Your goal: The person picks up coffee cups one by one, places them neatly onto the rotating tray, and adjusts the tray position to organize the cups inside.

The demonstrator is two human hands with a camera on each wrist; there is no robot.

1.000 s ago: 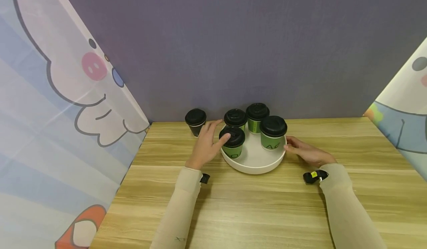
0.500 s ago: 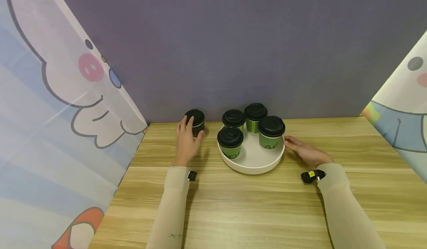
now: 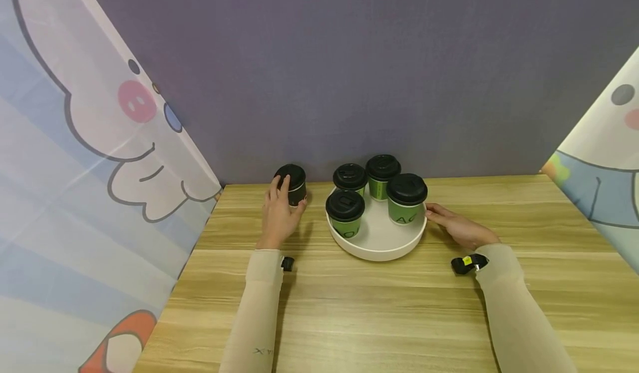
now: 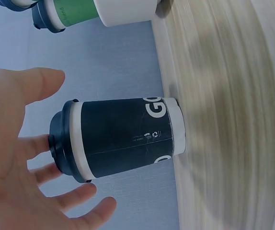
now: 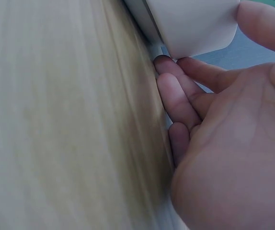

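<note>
In the head view a black paper coffee cup with a dark lid stands at the back left of the wooden table. My left hand is at it, fingers spread over the lid's left side. In the left wrist view the thumb is apart from the cup, and the fingers reach behind the lid. A round white tray carries several green lidded coffee cups. My right hand holds the tray's right edge; in the right wrist view the thumb is at its wall and the fingertips at its bottom edge.
A grey wall panel rises along the table's back edge. Cartoon-printed curtains hang at the left and right. The wooden tabletop extends in front of the tray.
My left hand has moved left from the tray's front-left green cup to the black cup. My right hand has stayed at the tray's edge.
</note>
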